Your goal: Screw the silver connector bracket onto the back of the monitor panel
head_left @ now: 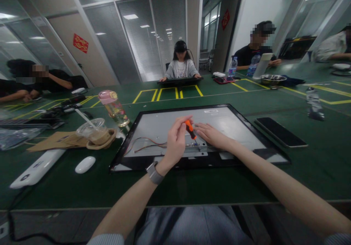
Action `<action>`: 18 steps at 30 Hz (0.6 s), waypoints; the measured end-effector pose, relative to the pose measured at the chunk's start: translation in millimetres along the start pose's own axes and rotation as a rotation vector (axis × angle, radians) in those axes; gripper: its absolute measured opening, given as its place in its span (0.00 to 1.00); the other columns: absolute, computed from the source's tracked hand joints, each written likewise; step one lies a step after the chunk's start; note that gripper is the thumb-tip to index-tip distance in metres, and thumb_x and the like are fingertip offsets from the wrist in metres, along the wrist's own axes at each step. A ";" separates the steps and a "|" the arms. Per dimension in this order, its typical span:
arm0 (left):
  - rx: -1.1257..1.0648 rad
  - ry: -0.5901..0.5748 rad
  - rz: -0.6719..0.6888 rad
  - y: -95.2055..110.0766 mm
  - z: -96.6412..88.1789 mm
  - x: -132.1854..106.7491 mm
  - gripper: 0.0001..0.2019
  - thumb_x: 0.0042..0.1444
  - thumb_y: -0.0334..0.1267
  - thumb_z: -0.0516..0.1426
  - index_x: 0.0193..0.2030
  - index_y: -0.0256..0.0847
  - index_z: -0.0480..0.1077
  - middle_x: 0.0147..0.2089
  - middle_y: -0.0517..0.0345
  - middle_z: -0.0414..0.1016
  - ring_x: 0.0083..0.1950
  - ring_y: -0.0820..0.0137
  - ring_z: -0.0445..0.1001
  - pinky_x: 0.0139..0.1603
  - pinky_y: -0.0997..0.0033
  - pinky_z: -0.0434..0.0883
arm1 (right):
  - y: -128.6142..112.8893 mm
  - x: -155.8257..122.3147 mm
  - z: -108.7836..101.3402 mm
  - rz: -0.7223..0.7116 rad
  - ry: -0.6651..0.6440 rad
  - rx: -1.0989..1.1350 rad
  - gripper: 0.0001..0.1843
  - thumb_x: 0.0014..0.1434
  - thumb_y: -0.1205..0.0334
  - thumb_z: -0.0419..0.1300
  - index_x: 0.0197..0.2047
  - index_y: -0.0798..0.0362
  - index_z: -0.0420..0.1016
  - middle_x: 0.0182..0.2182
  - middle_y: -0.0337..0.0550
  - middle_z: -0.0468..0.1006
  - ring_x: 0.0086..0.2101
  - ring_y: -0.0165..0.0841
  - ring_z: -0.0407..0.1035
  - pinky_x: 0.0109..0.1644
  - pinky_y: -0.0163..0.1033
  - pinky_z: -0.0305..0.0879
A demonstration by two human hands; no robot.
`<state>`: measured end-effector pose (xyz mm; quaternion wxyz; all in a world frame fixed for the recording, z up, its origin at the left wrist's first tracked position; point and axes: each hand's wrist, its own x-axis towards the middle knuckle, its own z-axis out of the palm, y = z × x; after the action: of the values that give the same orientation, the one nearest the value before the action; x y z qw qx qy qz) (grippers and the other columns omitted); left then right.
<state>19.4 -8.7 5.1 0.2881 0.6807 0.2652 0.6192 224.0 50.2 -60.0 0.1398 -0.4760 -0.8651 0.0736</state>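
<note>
An orange and black screwdriver [190,129] leans at a slant, its handle end in the fingers of my left hand [176,139]. Its shaft points down to a metal bracket [201,153] along the near side of a flat display panel [161,124]. That panel lies with its grey-white back up inside a black frame. Flat on the panel, just right of the screwdriver, rests my right hand [212,135] with fingers stretched out. Thin coloured wires [148,140] run across the panel left of my left hand.
On the left are a white mouse [85,165], a white power strip [38,169], an iced drink cup [93,131] and a pink-lidded bottle [113,108]. A black phone [281,131] lies right of the panel. Several people sit around the green table [170,190].
</note>
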 end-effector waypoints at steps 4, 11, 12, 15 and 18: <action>-0.007 -0.010 -0.003 -2.6 -0.6 0.1 0.13 0.70 0.43 0.53 0.50 0.43 0.78 0.46 0.51 0.76 0.50 0.66 0.75 0.55 0.63 0.73 | 0.6 -0.1 0.8 -0.003 0.016 0.001 0.29 0.74 0.54 0.39 0.66 0.54 0.70 0.67 0.56 0.68 0.68 0.49 0.59 0.71 0.64 0.53; 0.036 0.021 0.040 -3.6 0.4 0.1 0.08 0.64 0.39 0.61 0.46 0.44 0.80 0.43 0.54 0.71 0.45 0.69 0.74 0.48 0.68 0.73 | -0.2 -0.3 -0.4 -0.010 0.019 -0.003 0.29 0.74 0.55 0.39 0.67 0.53 0.70 0.68 0.57 0.68 0.68 0.49 0.60 0.70 0.65 0.53; 0.032 0.006 0.039 -2.2 0.0 0.4 0.08 0.65 0.38 0.59 0.47 0.44 0.80 0.45 0.53 0.73 0.46 0.69 0.74 0.49 0.67 0.73 | -0.4 -0.4 -0.9 -0.005 0.014 -0.006 0.29 0.74 0.55 0.39 0.67 0.53 0.70 0.68 0.57 0.68 0.68 0.49 0.60 0.70 0.65 0.52; 0.000 -0.047 0.029 2.3 -1.6 1.3 0.12 0.69 0.37 0.53 0.49 0.43 0.78 0.48 0.50 0.78 0.50 0.66 0.76 0.54 0.63 0.74 | -0.9 -0.8 -2.2 -0.007 0.007 0.000 0.28 0.74 0.56 0.39 0.67 0.53 0.69 0.68 0.56 0.67 0.68 0.48 0.59 0.71 0.64 0.52; -0.036 -0.070 0.003 4.1 -2.8 2.1 0.14 0.70 0.37 0.51 0.52 0.42 0.77 0.51 0.49 0.80 0.53 0.64 0.78 0.59 0.58 0.73 | -1.0 -1.1 -2.6 -0.016 0.006 0.011 0.29 0.74 0.55 0.38 0.67 0.52 0.69 0.68 0.56 0.67 0.68 0.47 0.59 0.71 0.64 0.52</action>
<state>16.8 -9.8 9.7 0.3087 0.6971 0.2429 0.5999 224.6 48.7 -57.5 0.1455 -0.4686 -0.8681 0.0758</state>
